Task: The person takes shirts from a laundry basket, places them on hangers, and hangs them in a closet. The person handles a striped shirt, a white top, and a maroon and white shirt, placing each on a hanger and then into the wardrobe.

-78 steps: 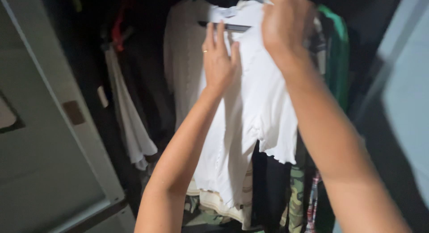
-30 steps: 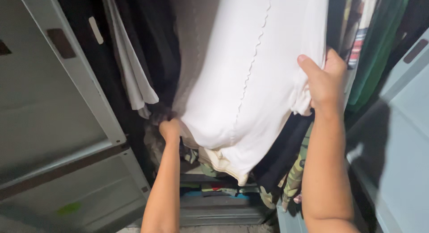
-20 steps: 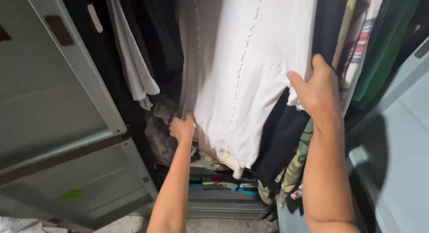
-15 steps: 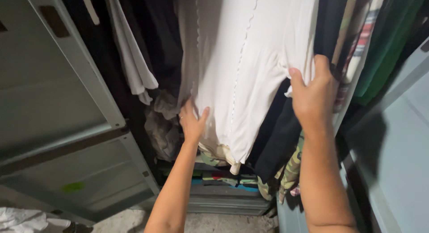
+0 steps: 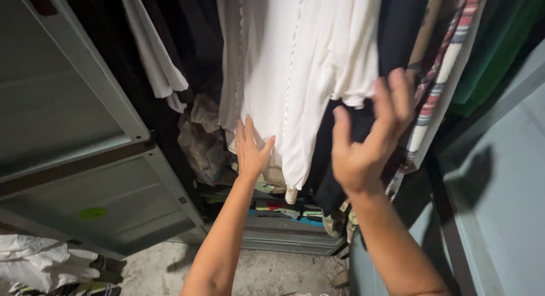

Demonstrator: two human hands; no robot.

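Note:
A white garment (image 5: 295, 69) with a scalloped seam hangs in an open wardrobe among dark clothes. My left hand (image 5: 251, 151) lies flat with fingers spread against its lower left hem. My right hand (image 5: 366, 142) is raised just right of the garment's short sleeve, fingers apart and holding nothing, in front of a black garment (image 5: 397, 29). A striped cloth (image 5: 440, 86) and a green garment (image 5: 491, 51) hang further right.
A grey wardrobe door (image 5: 85, 159) stands open on the left, another door (image 5: 499, 176) on the right. Folded clothes (image 5: 278, 208) lie on the wardrobe's bottom. A pile of white cloth (image 5: 40, 262) sits on the floor at the lower left.
My right hand has let go of the white garment's sleeve and opened. My left hand has slid up from under the hem to lie flat on it. The view has tilted downward.

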